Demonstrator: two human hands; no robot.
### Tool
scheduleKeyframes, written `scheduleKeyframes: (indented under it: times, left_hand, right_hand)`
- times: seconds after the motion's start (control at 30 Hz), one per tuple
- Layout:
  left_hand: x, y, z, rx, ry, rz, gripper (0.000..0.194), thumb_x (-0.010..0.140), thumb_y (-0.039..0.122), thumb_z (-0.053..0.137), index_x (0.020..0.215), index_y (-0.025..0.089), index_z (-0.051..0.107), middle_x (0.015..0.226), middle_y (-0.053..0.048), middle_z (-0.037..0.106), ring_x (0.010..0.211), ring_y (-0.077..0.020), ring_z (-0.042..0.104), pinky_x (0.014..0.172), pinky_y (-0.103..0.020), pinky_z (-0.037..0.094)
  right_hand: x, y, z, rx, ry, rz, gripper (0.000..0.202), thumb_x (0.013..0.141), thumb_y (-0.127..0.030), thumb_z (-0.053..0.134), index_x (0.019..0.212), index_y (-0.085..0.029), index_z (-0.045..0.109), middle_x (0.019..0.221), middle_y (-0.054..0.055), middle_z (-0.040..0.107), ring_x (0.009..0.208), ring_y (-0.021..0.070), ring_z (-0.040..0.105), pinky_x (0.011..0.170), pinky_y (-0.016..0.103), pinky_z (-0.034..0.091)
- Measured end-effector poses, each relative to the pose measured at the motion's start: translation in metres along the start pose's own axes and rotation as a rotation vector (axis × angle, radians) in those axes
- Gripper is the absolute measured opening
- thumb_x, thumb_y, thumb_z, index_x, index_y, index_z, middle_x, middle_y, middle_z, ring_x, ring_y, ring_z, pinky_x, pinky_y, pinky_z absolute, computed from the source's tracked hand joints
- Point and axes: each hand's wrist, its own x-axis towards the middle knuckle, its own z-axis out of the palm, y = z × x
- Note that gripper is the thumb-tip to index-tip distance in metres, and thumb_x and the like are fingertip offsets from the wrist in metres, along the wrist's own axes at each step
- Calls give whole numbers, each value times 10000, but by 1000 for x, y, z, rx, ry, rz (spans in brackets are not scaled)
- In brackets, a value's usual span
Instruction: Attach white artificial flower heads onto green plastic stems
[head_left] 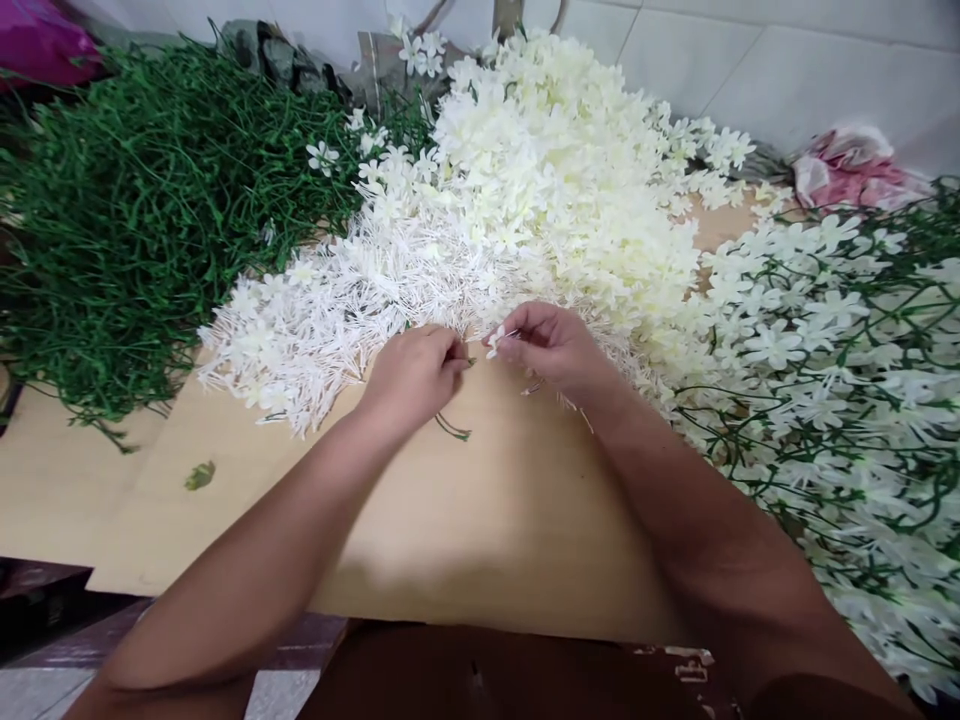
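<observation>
My left hand (416, 375) is closed around a thin green plastic stem (454, 431), whose end pokes out below the fingers. Just to its right, my right hand (561, 350) pinches a small white artificial flower piece (495, 341) between thumb and fingertips. The two hands are a short gap apart, above the near edge of a heap of thin white stamen pieces (405, 265). Behind them rises a large pile of cream-white fabric blossoms (562, 130). My curled fingers partly hide what the left hand grips.
A big mound of green stems (150, 180) covers the left of the tan board (465, 540). White flowers on green stems (847, 400) are heaped at the right. A yellowish scrap (199, 475) lies at left; a red-and-white bag (855, 170) rests by the tiled wall.
</observation>
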Motion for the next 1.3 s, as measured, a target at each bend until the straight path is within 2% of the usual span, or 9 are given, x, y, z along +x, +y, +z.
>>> scheduleKeyframes:
  times: [0.07, 0.17, 0.3, 0.5, 0.7, 0.83, 1.03, 1.3]
  left_hand:
    - [3, -6, 1, -250, 10, -52, 83, 799, 226, 559, 782, 174, 622, 785, -32, 655, 728, -164, 563, 687, -295, 416]
    - [4, -10, -2, -604, 8, -122, 61, 773, 215, 567, 768, 159, 591, 690, 8, 581, 619, -109, 488, 595, -245, 375]
    - [3, -6, -5, -803, -11, -146, 71, 735, 213, 593, 749, 146, 578, 625, 33, 514, 549, -77, 414, 518, -216, 310]
    - [3, -1, -3, -909, -33, -136, 89, 709, 221, 624, 730, 143, 588, 623, 31, 529, 554, -68, 428, 512, -205, 311]
    - [1, 2, -4, -922, -11, -166, 88, 695, 218, 642, 724, 145, 604, 616, 32, 540, 542, -65, 429, 514, -206, 322]
    - [1, 4, -5, -930, -8, -157, 112, 683, 240, 656, 696, 145, 596, 617, 27, 546, 554, -68, 435, 528, -206, 329]
    - [3, 2, -1, -931, -10, -162, 202, 668, 331, 691, 706, 155, 599, 631, 17, 554, 575, -80, 439, 549, -215, 338]
    - [6, 0, 1, -872, -42, -161, 82, 686, 219, 638, 674, 152, 592, 590, 32, 532, 543, -71, 408, 528, -213, 315]
  right_hand:
    - [1, 1, -3, 64, 61, 3, 386, 591, -457, 844, 728, -196, 595, 694, -23, 612, 629, 103, 563, 631, 266, 462]
    - [0, 0, 1, 84, 51, 16, 393, 586, -494, 839, 736, -203, 622, 696, -13, 633, 670, 120, 588, 672, 282, 489]
    - [-2, -1, 10, 63, 52, 21, 391, 590, -525, 828, 715, -202, 647, 687, -3, 639, 690, 128, 592, 689, 292, 500]
    - [1, 0, 10, 49, 58, 22, 420, 547, -559, 837, 655, -199, 651, 722, 6, 666, 693, 128, 590, 724, 310, 510]
    - [0, 2, 7, 18, 47, 36, 382, 587, -530, 828, 672, -198, 660, 669, -10, 628, 666, 122, 573, 710, 306, 499]
    - [-2, 1, 10, -16, 65, -14, 392, 600, -544, 814, 655, -194, 647, 692, 1, 638, 696, 132, 590, 695, 309, 502]
    - [-5, 4, 18, -68, 127, -202, 313, 684, -456, 788, 669, -197, 615, 772, 18, 662, 810, 158, 641, 763, 339, 531]
    - [-7, 11, 18, -118, 95, -165, 223, 699, -337, 775, 672, -198, 603, 741, 5, 657, 698, 130, 602, 666, 303, 507]
